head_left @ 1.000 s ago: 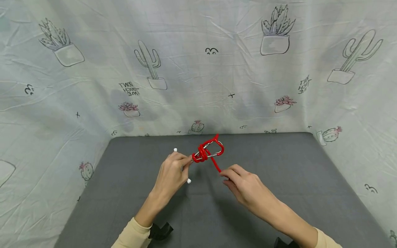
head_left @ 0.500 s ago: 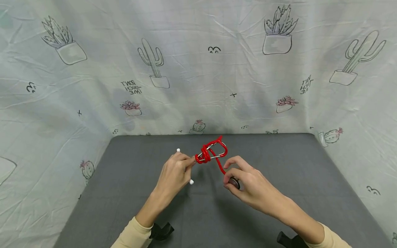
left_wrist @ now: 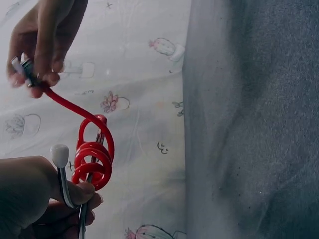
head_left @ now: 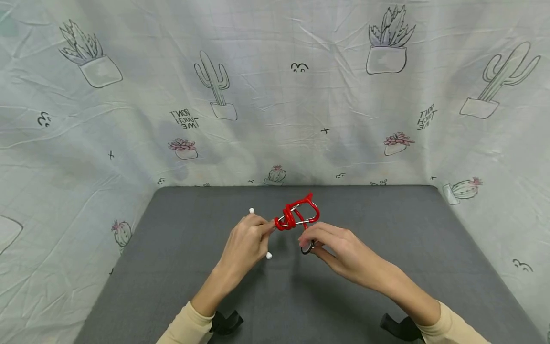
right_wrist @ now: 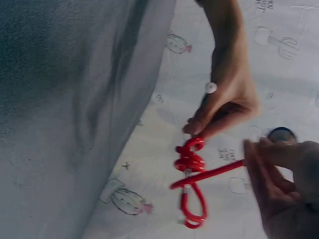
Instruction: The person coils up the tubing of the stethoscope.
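Observation:
A stethoscope's red tubing [head_left: 289,217] is wound in several turns around its metal ear tubes, with a loop past the turns. My left hand [head_left: 247,241] grips the ear tubes just below the coil. A white ear tip [head_left: 251,210] sticks out on each side of that hand. To the right, my right hand [head_left: 343,248] pinches the free end of the tubing at the round chest piece [right_wrist: 281,134]. In the left wrist view, the tubing runs from the chest piece [left_wrist: 29,72] down to the coil. The stethoscope is held up above the table.
A grey table surface [head_left: 275,296] lies under both hands. White cloth [head_left: 266,95] printed with potted cacti hangs behind and at both sides. Each forearm has a black strap [head_left: 225,323] near its sleeve.
My right hand has turned and brought the chest piece closer to the coil, shortening the visible stretch of tubing. The left hand and the coil have drifted slightly right.

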Motion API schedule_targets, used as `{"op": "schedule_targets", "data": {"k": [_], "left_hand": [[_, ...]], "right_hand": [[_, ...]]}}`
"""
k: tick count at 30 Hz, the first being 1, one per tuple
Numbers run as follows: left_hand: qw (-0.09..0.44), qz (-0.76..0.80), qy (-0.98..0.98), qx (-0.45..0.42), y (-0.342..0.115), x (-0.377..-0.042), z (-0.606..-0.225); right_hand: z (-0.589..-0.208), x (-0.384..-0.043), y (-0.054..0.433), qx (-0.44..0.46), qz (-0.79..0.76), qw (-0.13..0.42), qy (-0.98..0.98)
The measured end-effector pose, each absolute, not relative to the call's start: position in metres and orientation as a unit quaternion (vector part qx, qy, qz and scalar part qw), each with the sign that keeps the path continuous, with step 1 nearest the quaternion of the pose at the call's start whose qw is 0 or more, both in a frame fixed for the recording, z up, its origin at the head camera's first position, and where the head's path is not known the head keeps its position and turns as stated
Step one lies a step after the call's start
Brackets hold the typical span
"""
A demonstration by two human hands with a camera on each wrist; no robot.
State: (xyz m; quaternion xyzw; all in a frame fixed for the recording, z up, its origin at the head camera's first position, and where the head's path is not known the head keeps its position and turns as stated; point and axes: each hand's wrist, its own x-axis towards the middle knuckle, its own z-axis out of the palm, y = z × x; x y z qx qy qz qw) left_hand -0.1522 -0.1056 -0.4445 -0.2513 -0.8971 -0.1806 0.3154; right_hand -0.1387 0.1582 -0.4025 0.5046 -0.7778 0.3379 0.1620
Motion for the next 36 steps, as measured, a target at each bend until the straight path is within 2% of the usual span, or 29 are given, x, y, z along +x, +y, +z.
{"op": "schedule_targets", "data": {"k": [5, 12, 21, 36], "left_hand": [[0.317, -0.180, -0.893, -0.264, -0.101, -0.150, -0.447], [0.322, -0.175, -0.892, -0.264, -0.097, -0.149, -0.450], [0.329, -0.188, -0.891, -0.250, -0.099, -0.148, -0.451], [0.336, -0.204, -0.887, -0.242, -0.095, -0.147, -0.445]], "right_hand": [[-0.407, -0.150, 0.153, 0.485, 0.350, 0.220, -0.771], [-0.413, -0.157, 0.151, 0.399, 0.422, 0.167, -0.797], [-0.422, -0.171, 0.146, 0.357, 0.326, 0.306, -0.820], [-0.429, -0.182, 0.141, 0.324, 0.222, 0.379, -0.838]]}}
